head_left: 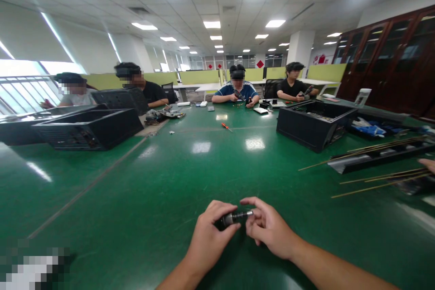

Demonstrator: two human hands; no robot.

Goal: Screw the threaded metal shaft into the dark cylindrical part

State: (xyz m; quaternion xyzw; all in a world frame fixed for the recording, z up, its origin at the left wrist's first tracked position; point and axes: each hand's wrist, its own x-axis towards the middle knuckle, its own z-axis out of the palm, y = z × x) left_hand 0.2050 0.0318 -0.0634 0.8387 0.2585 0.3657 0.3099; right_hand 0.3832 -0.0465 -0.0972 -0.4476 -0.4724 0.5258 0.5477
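Head view: near centre, above the glossy green table [190, 163], left hand [207, 235] wrapped round the dark end of a small black-and-silver cylindrical tool [234, 217]; right hand [267, 229] pinching its silver tip between thumb and fingers; far right, open black plastic case [314, 131], thin wooden sticks [380, 181]; far centre, orange-handled screwdriver [226, 127].

The green table [170, 167] looks smooth and glossy and mirrors the ceiling lamps. The small tool [234, 217] has a shiny metal shaft and a black body. The black cases [311, 129] seem matt. The thin sticks [380, 176] look like wood.
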